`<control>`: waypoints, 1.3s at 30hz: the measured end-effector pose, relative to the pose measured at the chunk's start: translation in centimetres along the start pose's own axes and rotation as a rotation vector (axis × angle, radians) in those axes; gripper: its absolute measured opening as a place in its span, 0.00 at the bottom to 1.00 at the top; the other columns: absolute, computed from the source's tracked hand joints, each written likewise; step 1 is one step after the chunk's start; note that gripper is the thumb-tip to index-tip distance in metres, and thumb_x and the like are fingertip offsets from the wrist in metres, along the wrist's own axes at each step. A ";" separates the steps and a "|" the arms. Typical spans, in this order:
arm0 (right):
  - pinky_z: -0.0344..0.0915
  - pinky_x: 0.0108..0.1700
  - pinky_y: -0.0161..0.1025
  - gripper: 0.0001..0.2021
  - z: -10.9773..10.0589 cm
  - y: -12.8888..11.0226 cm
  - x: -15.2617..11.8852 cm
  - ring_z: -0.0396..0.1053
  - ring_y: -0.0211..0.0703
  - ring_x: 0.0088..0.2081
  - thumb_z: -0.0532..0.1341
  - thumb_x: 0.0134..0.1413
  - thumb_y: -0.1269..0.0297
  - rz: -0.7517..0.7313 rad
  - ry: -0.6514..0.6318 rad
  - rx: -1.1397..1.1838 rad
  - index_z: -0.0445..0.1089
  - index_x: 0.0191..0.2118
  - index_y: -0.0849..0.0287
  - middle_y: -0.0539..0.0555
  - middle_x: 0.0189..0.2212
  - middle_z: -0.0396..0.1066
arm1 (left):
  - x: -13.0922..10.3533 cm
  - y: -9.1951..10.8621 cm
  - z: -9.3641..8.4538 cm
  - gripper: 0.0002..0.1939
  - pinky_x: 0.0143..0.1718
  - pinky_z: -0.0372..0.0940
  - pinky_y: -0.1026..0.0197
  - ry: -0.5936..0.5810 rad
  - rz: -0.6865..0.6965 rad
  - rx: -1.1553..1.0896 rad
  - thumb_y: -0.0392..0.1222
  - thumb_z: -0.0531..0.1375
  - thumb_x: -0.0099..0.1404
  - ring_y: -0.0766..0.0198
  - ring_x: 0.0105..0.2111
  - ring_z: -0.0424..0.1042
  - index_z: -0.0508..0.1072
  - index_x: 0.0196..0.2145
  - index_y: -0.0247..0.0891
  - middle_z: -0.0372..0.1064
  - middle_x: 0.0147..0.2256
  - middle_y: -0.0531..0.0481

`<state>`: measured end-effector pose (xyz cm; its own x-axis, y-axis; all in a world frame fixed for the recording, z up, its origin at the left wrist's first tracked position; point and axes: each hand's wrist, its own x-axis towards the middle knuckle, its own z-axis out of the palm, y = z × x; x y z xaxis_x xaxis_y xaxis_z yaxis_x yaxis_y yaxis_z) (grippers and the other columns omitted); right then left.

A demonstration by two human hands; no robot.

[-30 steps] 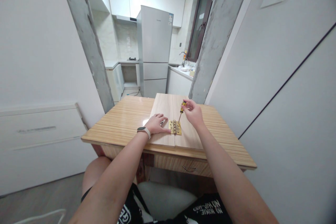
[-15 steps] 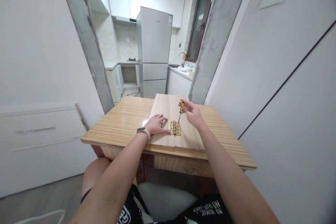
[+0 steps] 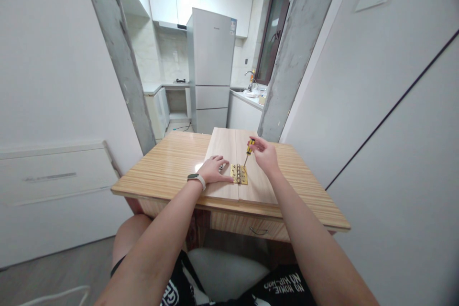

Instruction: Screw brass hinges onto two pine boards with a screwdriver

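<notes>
Your left hand [image 3: 214, 169], smartwatch on wrist, lies flat and released on the 2 pale wooden boards [image 3: 229, 153], fingertips beside the brass butterfly hinge [image 3: 239, 174] spanning their seam. Your right hand [image 3: 266, 155] grips the small yellow-handled screwdriver [image 3: 248, 151], tip on the hinge's right leaf, atop the striped wooden table [image 3: 168, 167].

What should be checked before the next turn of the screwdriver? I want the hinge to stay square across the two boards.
1. Left hand flat beside the hinge, bracing it: ok.
2. Right hand gripping the screwdriver handle: ok.
3. Screwdriver tip down at the hinge's right leaf: ok; seated in a screw head: cannot tell.
4. Hinge knuckle over the seam between the two boards: ok.
5. Boards lying flat on the table, edges together: ok.
6. Screws already in the other holes: cannot tell, too small.
</notes>
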<state>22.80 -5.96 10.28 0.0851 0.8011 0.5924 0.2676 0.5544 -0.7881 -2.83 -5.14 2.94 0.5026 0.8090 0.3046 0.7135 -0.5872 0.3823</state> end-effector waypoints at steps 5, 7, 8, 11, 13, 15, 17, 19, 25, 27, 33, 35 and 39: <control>0.78 0.45 0.49 0.17 0.1 -0.4 -0.1 0.79 0.52 0.43 0.66 0.57 0.58 -0.038 0.041 -0.122 0.77 0.51 0.55 0.58 0.42 0.81 | 0.0 0.1 -0.1 0.51 0.70 0.55 0.43 -0.007 -0.001 0.006 0.82 0.65 0.48 0.42 0.68 0.59 0.75 0.60 0.46 0.64 0.67 0.39; 0.78 0.43 0.48 0.16 0.2 -0.5 -0.1 0.79 0.51 0.42 0.65 0.58 0.58 -0.046 0.041 -0.136 0.76 0.51 0.54 0.57 0.41 0.80 | 0.0 0.1 -0.1 0.52 0.70 0.55 0.44 -0.012 -0.002 0.012 0.83 0.64 0.48 0.42 0.68 0.59 0.75 0.61 0.46 0.64 0.67 0.39; 0.78 0.42 0.48 0.16 0.3 -0.5 -0.1 0.78 0.51 0.42 0.65 0.58 0.57 -0.048 0.036 -0.126 0.75 0.51 0.54 0.57 0.41 0.80 | 0.0 0.1 -0.2 0.51 0.70 0.55 0.44 -0.013 -0.002 0.014 0.82 0.64 0.49 0.42 0.68 0.59 0.75 0.61 0.46 0.64 0.67 0.39; 0.78 0.45 0.48 0.16 0.4 -0.4 -0.1 0.78 0.51 0.47 0.65 0.58 0.56 -0.036 -0.004 -0.020 0.73 0.50 0.54 0.58 0.45 0.79 | 0.0 0.1 -0.2 0.51 0.70 0.55 0.44 -0.008 -0.003 0.015 0.82 0.65 0.49 0.42 0.68 0.59 0.75 0.61 0.46 0.64 0.67 0.39; 0.78 0.44 0.47 0.17 0.3 -0.3 0.0 0.78 0.52 0.49 0.66 0.58 0.54 0.006 -0.056 0.068 0.72 0.50 0.54 0.59 0.48 0.79 | 0.0 0.1 -0.2 0.51 0.70 0.55 0.44 -0.006 -0.002 0.012 0.81 0.65 0.49 0.42 0.68 0.59 0.75 0.60 0.46 0.64 0.66 0.40; 0.77 0.40 0.45 0.19 0.1 -0.2 0.1 0.78 0.53 0.50 0.67 0.58 0.52 0.047 -0.107 0.123 0.71 0.52 0.54 0.60 0.49 0.79 | 0.0 0.1 -0.1 0.50 0.70 0.55 0.44 -0.006 -0.004 0.011 0.81 0.65 0.49 0.42 0.68 0.59 0.75 0.60 0.46 0.64 0.66 0.40; 0.76 0.39 0.44 0.21 -0.1 0.0 0.2 0.77 0.53 0.50 0.66 0.58 0.51 0.055 -0.143 0.148 0.71 0.54 0.54 0.60 0.49 0.79 | 0.0 0.1 -0.1 0.50 0.70 0.55 0.44 -0.005 -0.006 0.010 0.81 0.66 0.48 0.42 0.68 0.59 0.75 0.60 0.46 0.64 0.66 0.40; 0.76 0.39 0.44 0.21 -0.2 0.0 0.2 0.77 0.52 0.50 0.65 0.59 0.51 0.043 -0.160 0.162 0.71 0.55 0.54 0.60 0.48 0.79 | 0.0 0.1 -0.1 0.50 0.70 0.55 0.44 -0.004 -0.003 0.009 0.81 0.66 0.48 0.41 0.68 0.59 0.75 0.60 0.46 0.64 0.66 0.40; 0.76 0.39 0.45 0.25 0.0 -0.2 0.2 0.77 0.53 0.49 0.66 0.57 0.51 0.057 -0.158 0.140 0.71 0.58 0.53 0.59 0.46 0.79 | 0.0 0.1 -0.1 0.50 0.70 0.55 0.43 -0.001 -0.003 0.000 0.81 0.66 0.48 0.41 0.68 0.59 0.75 0.60 0.47 0.64 0.66 0.40; 0.76 0.42 0.47 0.26 0.1 -0.2 0.3 0.77 0.53 0.50 0.66 0.56 0.53 0.057 -0.157 0.137 0.71 0.59 0.54 0.59 0.46 0.79 | 0.0 0.1 -0.2 0.50 0.70 0.55 0.43 -0.002 -0.002 -0.003 0.80 0.67 0.48 0.42 0.68 0.59 0.75 0.60 0.46 0.64 0.66 0.40; 0.76 0.49 0.52 0.19 0.3 0.2 0.5 0.79 0.53 0.47 0.65 0.56 0.57 0.038 -0.112 0.114 0.74 0.53 0.56 0.60 0.44 0.80 | -0.1 0.2 -0.2 0.50 0.70 0.56 0.45 0.002 0.010 0.006 0.81 0.66 0.49 0.42 0.68 0.60 0.75 0.60 0.46 0.65 0.66 0.40; 0.75 0.50 0.52 0.19 0.3 0.4 0.4 0.79 0.53 0.46 0.65 0.56 0.58 0.019 -0.066 0.059 0.74 0.52 0.56 0.59 0.43 0.80 | -0.1 0.2 -0.1 0.50 0.70 0.55 0.44 0.004 0.010 0.009 0.82 0.65 0.49 0.42 0.68 0.60 0.75 0.60 0.46 0.65 0.66 0.39; 0.76 0.47 0.50 0.18 0.1 0.6 0.2 0.78 0.51 0.42 0.67 0.55 0.57 -0.005 0.049 -0.092 0.75 0.51 0.55 0.58 0.40 0.79 | -0.1 0.0 0.0 0.51 0.70 0.55 0.43 0.005 0.014 0.013 0.82 0.65 0.48 0.42 0.68 0.60 0.75 0.60 0.46 0.65 0.66 0.39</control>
<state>22.87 -5.44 9.94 0.1300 0.7852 0.6055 0.3554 0.5331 -0.7677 -2.84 -5.19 2.91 0.5104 0.8006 0.3138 0.7125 -0.5981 0.3669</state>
